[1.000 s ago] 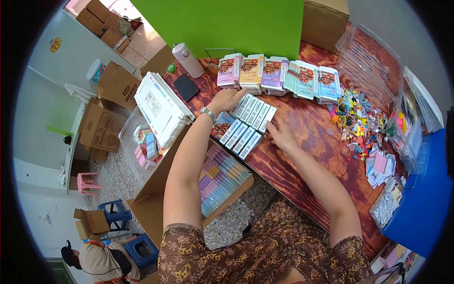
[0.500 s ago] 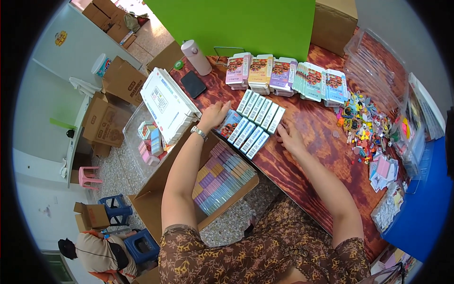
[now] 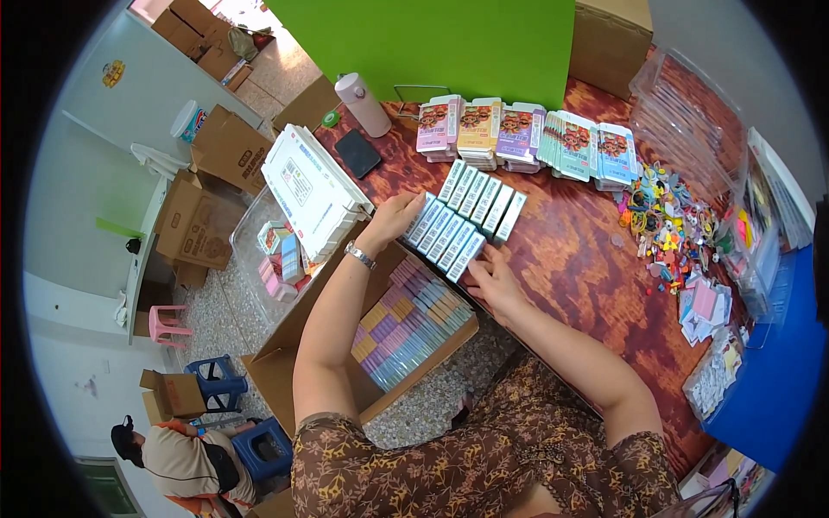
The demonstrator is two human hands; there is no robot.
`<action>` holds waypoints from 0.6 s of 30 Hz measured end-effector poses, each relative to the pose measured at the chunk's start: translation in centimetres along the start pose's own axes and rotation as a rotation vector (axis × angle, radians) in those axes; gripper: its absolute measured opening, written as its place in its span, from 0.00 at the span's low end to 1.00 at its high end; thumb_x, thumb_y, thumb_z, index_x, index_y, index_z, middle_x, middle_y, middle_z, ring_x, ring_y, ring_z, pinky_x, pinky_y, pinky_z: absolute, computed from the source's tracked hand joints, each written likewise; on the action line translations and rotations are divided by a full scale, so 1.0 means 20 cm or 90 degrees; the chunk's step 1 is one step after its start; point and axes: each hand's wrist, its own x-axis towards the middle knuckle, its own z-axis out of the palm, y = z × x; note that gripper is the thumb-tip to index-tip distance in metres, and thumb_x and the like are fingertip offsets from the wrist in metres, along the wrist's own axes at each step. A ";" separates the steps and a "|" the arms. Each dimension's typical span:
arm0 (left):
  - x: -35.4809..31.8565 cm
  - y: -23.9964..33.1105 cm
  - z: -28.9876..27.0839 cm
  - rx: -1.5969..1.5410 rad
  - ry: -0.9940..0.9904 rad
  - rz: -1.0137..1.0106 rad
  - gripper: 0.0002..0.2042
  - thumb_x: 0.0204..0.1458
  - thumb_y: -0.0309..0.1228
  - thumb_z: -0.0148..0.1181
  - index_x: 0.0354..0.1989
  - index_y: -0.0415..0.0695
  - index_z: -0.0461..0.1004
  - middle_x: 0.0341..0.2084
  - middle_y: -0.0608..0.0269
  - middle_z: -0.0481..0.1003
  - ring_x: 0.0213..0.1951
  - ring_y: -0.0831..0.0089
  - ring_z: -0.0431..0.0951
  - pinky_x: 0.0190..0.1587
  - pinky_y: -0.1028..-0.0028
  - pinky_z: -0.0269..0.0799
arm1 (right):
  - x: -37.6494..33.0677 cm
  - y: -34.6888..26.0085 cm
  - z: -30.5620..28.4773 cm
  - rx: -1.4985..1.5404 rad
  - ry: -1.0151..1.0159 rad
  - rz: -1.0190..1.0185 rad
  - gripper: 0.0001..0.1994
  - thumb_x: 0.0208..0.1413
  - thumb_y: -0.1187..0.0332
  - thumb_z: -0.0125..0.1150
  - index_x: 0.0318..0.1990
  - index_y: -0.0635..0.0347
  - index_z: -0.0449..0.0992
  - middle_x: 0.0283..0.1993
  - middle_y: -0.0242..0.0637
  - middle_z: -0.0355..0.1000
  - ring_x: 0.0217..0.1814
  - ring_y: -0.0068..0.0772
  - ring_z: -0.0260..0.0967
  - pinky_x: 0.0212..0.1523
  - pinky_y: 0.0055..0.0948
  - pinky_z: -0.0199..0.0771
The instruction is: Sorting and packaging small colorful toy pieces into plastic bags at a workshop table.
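Flanking small boxes (image 3: pixel 466 220): card stacks (image 3: pixel 527 134), carton (image 3: pixel 406 324)

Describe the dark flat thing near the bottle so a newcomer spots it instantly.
Start at the green board at the table's far edge. Below it stands a pale pink bottle; just nearer the person lies the black slab, flat on the wood. It is the only plain black item there.

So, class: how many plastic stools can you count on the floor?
3: a pink stool by the wall, and two blue stools lower down, near a seated person. Boxes may hide others.
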 end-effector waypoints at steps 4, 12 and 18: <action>0.01 -0.02 0.02 0.077 0.023 0.047 0.27 0.64 0.52 0.50 0.50 0.37 0.77 0.39 0.45 0.81 0.44 0.56 0.82 0.49 0.64 0.74 | 0.02 0.02 0.00 0.007 -0.008 0.015 0.33 0.67 0.60 0.56 0.74 0.57 0.50 0.53 0.39 0.70 0.49 0.28 0.71 0.45 0.30 0.75; 0.02 -0.04 0.00 0.109 0.005 0.031 0.25 0.67 0.48 0.49 0.54 0.35 0.74 0.38 0.53 0.80 0.42 0.68 0.79 0.47 0.68 0.74 | -0.04 0.02 -0.12 -0.030 -0.012 0.008 0.30 0.67 0.61 0.57 0.72 0.59 0.54 0.51 0.39 0.71 0.45 0.26 0.71 0.41 0.28 0.75; 0.07 0.08 -0.02 0.200 0.042 0.043 0.27 0.67 0.50 0.48 0.56 0.36 0.74 0.45 0.45 0.80 0.49 0.59 0.80 0.54 0.65 0.72 | 0.04 -0.06 -0.35 -0.074 0.090 -0.157 0.22 0.70 0.60 0.52 0.66 0.56 0.60 0.52 0.40 0.67 0.43 0.25 0.69 0.39 0.25 0.75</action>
